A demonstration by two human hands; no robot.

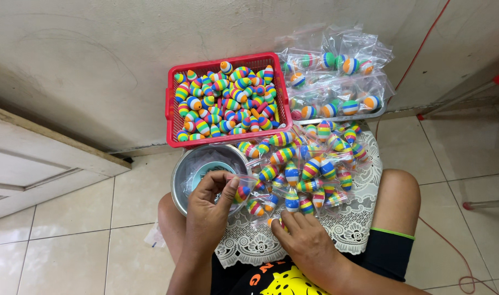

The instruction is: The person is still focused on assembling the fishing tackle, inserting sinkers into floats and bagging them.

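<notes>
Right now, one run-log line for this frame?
left hand: pinching bagged toy | right hand: on bagged pile | red basket: loose toys

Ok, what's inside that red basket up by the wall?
The red basket is heaped with loose rainbow-striped toys, none in bags. They cover its floor completely, so anything lying beneath the top layer can't be seen.

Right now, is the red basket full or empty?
Full: the red basket is heaped to its rim with rainbow-striped toys.
</notes>
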